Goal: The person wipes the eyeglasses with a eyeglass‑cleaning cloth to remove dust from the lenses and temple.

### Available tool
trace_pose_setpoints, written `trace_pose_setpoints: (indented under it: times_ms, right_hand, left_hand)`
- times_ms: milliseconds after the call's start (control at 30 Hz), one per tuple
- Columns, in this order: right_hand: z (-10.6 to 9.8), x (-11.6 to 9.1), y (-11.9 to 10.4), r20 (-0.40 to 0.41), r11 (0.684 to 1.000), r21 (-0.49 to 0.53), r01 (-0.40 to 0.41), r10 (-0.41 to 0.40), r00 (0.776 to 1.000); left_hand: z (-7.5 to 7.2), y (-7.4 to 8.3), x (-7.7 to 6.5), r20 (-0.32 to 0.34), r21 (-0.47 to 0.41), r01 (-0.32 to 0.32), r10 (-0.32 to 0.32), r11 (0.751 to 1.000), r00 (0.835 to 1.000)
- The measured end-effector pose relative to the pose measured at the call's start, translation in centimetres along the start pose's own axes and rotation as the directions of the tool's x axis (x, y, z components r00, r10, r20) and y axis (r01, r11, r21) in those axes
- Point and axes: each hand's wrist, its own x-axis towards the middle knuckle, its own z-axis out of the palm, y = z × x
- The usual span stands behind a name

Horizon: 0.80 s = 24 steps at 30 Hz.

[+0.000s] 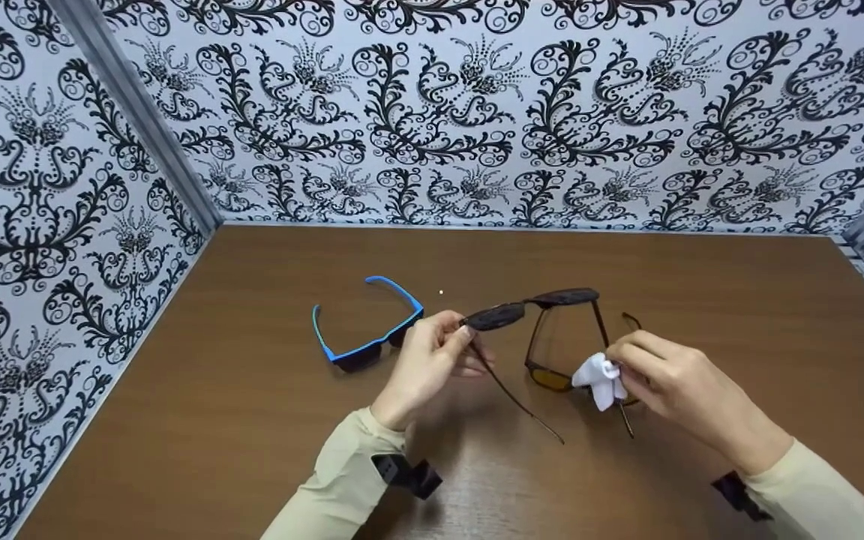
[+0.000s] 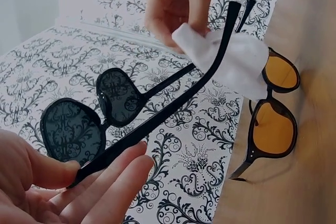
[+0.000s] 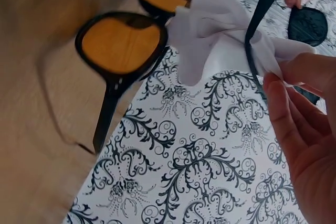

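Observation:
Black-framed sunglasses (image 1: 499, 316) with dark lenses are held up above the table, arms unfolded. My left hand (image 1: 432, 352) pinches them at one front corner by the hinge, thumb against fingers. In my right hand (image 1: 672, 375), thumb and fingers pinch a white cloth (image 1: 595, 379) at the other arm of the sunglasses; that arm's tip shows below the cloth. The right wrist view shows the bunched cloth (image 3: 215, 30) against the dark arm. Whether it wraps fully around is unclear. Behind the cloth, glasses with orange lenses (image 2: 274, 128) rest on the table, partly hidden.
Blue-framed sunglasses (image 1: 361, 352) lie with arms unfolded on the brown table (image 1: 252, 435), left of and partly behind the left hand. Patterned black-and-white walls (image 1: 477, 112) enclose the table's back and sides. Small camera mounts (image 1: 409, 475) sit on both wrists.

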Motion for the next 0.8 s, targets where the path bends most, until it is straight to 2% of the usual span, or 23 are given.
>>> trace_pose_setpoints:
  times_ms: [133,233,600,800]
  right_hand:
    - [-0.1,0.6,0.7,0.001,0.995,-0.096,0.029,-0.029,1.000]
    - [-0.2,0.9,1.1,-0.006,0.991,-0.127,0.034,-0.035,0.999]
    - [-0.2,1.5,1.8,-0.035,0.988,-0.155,0.023,-0.029,0.999]
    - [-0.2,1.8,1.5,-0.077,0.986,-0.170,0.007,-0.020,0.997]
  left_hand:
    - [0.1,-0.1,-0.1,0.030,0.038,-0.003,0.002,0.999,1.000]
    - [0.1,-0.1,-0.2,0.044,0.063,-0.014,0.011,0.998,0.999]
    - [0.5,-0.3,-0.7,0.124,0.089,0.000,-0.011,0.996,0.992]
    - [0.5,-0.2,-1.0,0.210,0.078,0.021,-0.037,0.997,0.977]
